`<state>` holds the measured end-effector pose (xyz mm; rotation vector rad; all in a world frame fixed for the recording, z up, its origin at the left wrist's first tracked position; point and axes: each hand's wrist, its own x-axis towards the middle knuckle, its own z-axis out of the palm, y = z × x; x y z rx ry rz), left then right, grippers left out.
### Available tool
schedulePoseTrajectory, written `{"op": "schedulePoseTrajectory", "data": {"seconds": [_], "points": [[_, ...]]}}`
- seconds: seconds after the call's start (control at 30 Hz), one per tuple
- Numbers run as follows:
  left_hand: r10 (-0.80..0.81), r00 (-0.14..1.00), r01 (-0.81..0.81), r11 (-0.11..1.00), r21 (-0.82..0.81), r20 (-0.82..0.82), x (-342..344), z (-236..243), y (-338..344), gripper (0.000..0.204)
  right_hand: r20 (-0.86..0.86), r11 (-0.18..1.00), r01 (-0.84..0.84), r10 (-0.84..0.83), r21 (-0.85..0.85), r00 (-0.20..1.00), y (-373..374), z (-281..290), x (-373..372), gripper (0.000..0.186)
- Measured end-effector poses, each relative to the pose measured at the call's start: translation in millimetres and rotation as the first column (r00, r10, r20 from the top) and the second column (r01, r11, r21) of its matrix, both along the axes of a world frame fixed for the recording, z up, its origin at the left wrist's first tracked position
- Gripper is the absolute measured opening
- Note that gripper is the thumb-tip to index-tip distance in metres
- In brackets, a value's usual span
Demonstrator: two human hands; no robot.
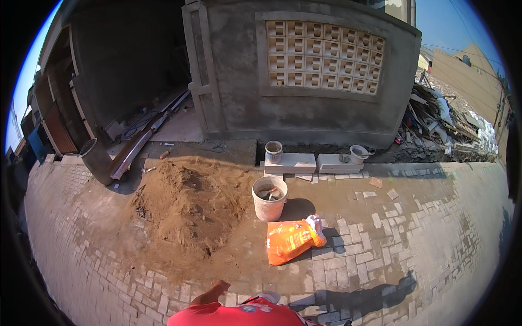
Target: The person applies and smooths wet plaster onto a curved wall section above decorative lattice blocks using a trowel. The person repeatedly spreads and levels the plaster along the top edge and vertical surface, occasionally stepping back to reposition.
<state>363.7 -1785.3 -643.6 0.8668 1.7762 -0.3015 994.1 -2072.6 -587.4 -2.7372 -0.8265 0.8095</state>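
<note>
My left hand (220,287) shows at the lower edge, below a red sleeve and in front of the paved ground. Its fingers are too small and dark to make out, and I see nothing held in it. My right hand is out of view. Nearest ahead of the left hand lies a heap of brown sand (190,209). To the right of the heap stands a pale bucket (268,207) with tools inside. An orange bag (288,242), its top folded over, lies on the pavers just nearer than that bucket.
Pale blocks (296,163) line the foot of a grey wall (234,81), with a small bucket (273,154) and a white bucket (359,155) on them. A dark round container (97,163) and long boards (136,144) stand left. Rubble (429,122) piles up right.
</note>
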Motion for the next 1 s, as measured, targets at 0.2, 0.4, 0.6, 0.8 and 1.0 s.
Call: {"op": "schedulePoseTrajectory", "data": {"seconds": [0.2,0.4,0.6,0.8,1.0], "points": [[0.223,0.926,-0.3,0.924,0.238,0.305,-2,1,-46,0.03,0.198,0.799,-0.577,0.546,0.169,0.814,47,-39,-50,0.056],[0.36,0.811,-0.512,0.818,0.262,0.461,-19,1,-116,0.034,-0.014,0.69,-0.624,0.674,0.367,0.738,36,-102,-89,0.034],[-0.731,0.638,0.767,0.574,0.287,-0.242,-117,-65,-191,0.042,-0.556,0.874,0.392,-0.182,0.286,0.811,101,43,-159,0.026],[-0.762,0.582,0.81,0.514,0.282,-0.284,-121,-46,-232,0.04,-0.367,0.998,-0.043,0.059,0.053,0.928,24,-37,-122,0.029],[0.694,0.628,-0.769,0.624,0.139,0.352,-104,-41,-195,0.03,-0.1,0.71,-0.678,0.673,-0.193,0.733,19,-38,-136,0.045]]}}
